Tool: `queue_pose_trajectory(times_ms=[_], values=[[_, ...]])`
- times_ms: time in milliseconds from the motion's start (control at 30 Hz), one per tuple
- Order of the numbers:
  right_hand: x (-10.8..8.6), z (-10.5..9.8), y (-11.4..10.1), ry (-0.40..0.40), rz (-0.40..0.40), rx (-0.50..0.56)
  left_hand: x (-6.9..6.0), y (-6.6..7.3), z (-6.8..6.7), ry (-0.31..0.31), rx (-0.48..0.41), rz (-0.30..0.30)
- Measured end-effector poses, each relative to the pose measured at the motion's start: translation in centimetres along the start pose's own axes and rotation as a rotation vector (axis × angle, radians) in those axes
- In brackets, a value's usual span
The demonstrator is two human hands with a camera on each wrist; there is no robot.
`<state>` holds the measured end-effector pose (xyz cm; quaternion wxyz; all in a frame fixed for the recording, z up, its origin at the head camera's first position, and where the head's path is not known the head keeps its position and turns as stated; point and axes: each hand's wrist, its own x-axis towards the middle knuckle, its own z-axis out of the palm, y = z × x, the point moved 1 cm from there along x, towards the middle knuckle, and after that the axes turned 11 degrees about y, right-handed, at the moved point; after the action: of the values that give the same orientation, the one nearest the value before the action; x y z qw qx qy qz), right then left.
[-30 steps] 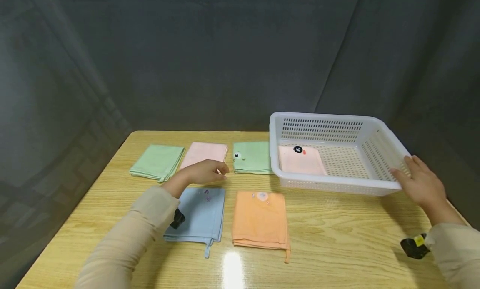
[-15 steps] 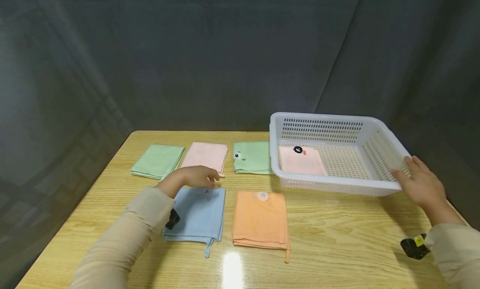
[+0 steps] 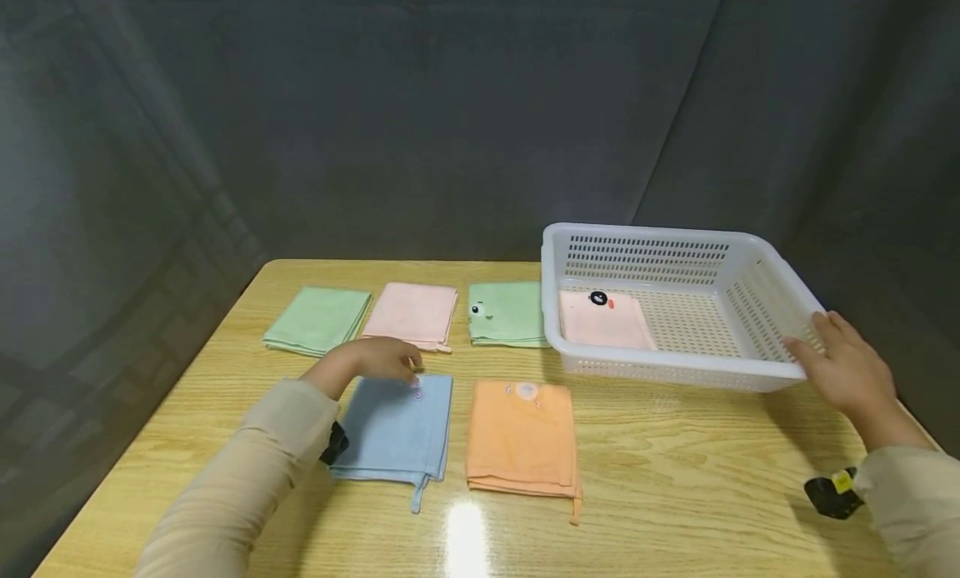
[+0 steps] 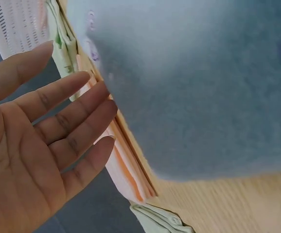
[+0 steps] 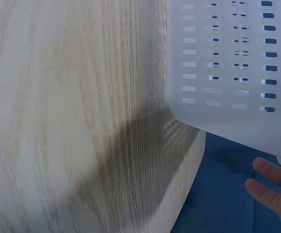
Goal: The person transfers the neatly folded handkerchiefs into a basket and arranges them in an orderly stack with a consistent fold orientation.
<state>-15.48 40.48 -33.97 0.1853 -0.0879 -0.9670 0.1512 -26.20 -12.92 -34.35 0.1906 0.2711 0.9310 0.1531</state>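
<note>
My left hand hovers over the far edge of a folded light blue hand towel with a hanging loop. In the left wrist view its fingers are spread, only slightly bent, with nothing between them; whether the fingertips touch the towel I cannot tell. My right hand holds the right rim of a white perforated plastic basket, thumb on the inner side. A folded pink towel with a black-and-red motif lies at the basket's left end. Beside the blue towel is an orange one.
Behind them lie a green towel at left, a pink towel, and a green towel with an eye motif against the basket's left side. The wooden table ends at a dark curtain.
My left hand has drawn back leftward and nearer, from beside the rear pink towel to over the blue towel's far edge. The right hand and basket stay put.
</note>
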Motion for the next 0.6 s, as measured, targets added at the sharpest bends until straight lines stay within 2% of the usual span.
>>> queue_pose_trajectory(times_ms=[333, 467, 600], values=[[0.0, 0.1, 0.2, 0.007, 0.007, 0.003, 0.0, -1.4, 0.6, 0.037, 0.012, -0.002], [0.0, 0.2, 0.1, 0.004, 0.013, 0.004, 0.0, -1.7, 0.8, 0.056, 0.041, 0.008], [0.0, 0.2, 0.0, 0.013, 0.010, 0.009, 0.0, -1.7, 0.8, 0.057, 0.033, 0.012]])
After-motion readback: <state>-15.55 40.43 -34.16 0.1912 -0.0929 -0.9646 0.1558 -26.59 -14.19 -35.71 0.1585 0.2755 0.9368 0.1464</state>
